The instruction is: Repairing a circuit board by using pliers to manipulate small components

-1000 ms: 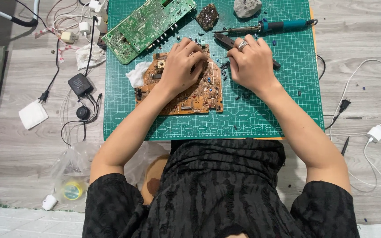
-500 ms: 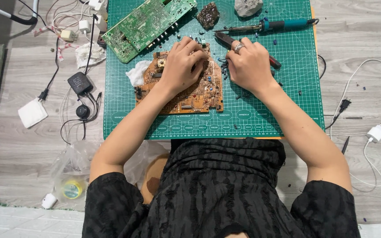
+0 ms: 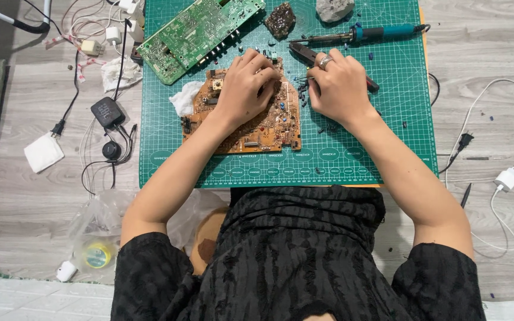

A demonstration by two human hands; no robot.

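Note:
An orange-brown circuit board (image 3: 263,128) lies on a green cutting mat (image 3: 352,154). My left hand (image 3: 242,89) rests curled on the board's upper part, fingers pressing on it. Just right of the board, my right hand (image 3: 337,86), with a ring on one finger, is closed around dark-handled pliers (image 3: 304,54) whose tips point up-left. Tiny loose components lie scattered on the mat around both hands.
A green circuit board (image 3: 200,32) lies tilted at the mat's top left. A teal-handled soldering iron (image 3: 364,34), a dark lump (image 3: 279,21) and a grey stone (image 3: 333,8) sit at the top. Cables, adapters (image 3: 107,111) and plugs crowd the wooden floor on both sides.
Both hands stay on the same spot; the fingers shift only slightly over the board's top edge.

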